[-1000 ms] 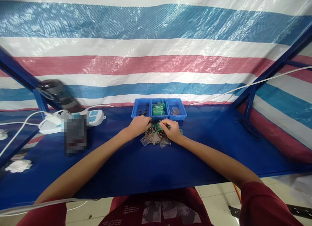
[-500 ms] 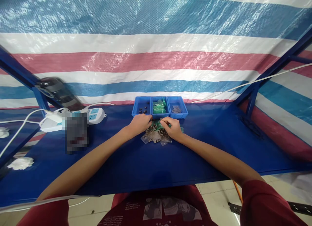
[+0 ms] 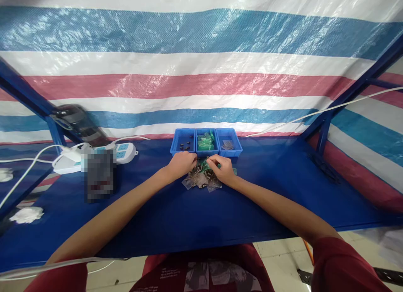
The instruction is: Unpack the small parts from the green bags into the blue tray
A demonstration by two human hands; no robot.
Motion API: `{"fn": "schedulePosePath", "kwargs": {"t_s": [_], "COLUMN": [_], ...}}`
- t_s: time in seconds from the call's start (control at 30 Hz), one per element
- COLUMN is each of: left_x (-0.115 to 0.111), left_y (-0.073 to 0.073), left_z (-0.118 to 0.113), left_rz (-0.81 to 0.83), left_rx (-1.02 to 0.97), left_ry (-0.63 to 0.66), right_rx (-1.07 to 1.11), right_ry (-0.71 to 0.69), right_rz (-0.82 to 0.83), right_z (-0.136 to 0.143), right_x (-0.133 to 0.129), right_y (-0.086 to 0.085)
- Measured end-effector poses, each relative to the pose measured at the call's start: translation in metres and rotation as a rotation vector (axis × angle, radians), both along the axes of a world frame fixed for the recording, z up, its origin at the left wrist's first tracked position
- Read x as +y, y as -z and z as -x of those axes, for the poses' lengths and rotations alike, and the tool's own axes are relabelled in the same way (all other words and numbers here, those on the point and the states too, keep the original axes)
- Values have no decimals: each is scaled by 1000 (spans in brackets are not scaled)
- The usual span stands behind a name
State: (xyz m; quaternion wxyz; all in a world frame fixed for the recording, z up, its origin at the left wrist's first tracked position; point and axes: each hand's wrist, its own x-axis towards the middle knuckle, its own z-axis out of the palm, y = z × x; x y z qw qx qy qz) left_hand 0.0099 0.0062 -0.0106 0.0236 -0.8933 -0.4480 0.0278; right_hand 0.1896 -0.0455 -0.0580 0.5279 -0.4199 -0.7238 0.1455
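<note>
A heap of small dark metal parts mixed with clear and green plastic bags (image 3: 201, 180) lies on the blue table. Over its left side, my left hand (image 3: 181, 164) is closed, fingertips pinched near the front of the trays; whatever they hold is too small to name. My right hand (image 3: 223, 169) bends over the heap's right side with thumb and forefinger pressed together, their contents also unclear. Just behind the hands stand three joined blue trays. Several small dark parts lie in the left tray (image 3: 176, 146), green packets (image 3: 205, 141) in the middle one, and clear little bags (image 3: 227, 145) in the right one.
At the left are a white power strip (image 3: 127, 152) with cables, a blurred-out dark object (image 3: 100, 176) and a dark bottle (image 3: 80, 123). White crumpled material (image 3: 27, 214) lies near the left edge. A striped sheet (image 3: 201, 85) hangs behind the blue table (image 3: 267, 191).
The view has tilted slightly, so the scene sits a little lower. Both hands stay over the heap, with only slight finger movement.
</note>
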Motion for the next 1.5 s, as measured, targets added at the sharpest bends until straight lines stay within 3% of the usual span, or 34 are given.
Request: {"fn": "schedulePosePath", "kwargs": {"t_s": [0.4, 0.7, 1.07, 1.3, 1.5], "left_x": [3, 1, -2, -12, -15], "left_y": [-9, 2, -1, 7, 26], "left_z": [5, 6, 7, 7, 7], "left_rz": [-1, 6, -58, -92, -114], "left_rx": [-80, -12, -34, -316, -657], "left_ry": [-111, -78, -52, 20, 41], "right_rx": [13, 13, 17, 15, 34], "right_ry": [-15, -20, -5, 12, 80], "right_rz": [-17, -28, -2, 13, 20], "right_z": [1, 1, 3, 3, 5], "right_x": [0, 0, 1, 0, 1], "right_y": [0, 1, 1, 0, -1]}}
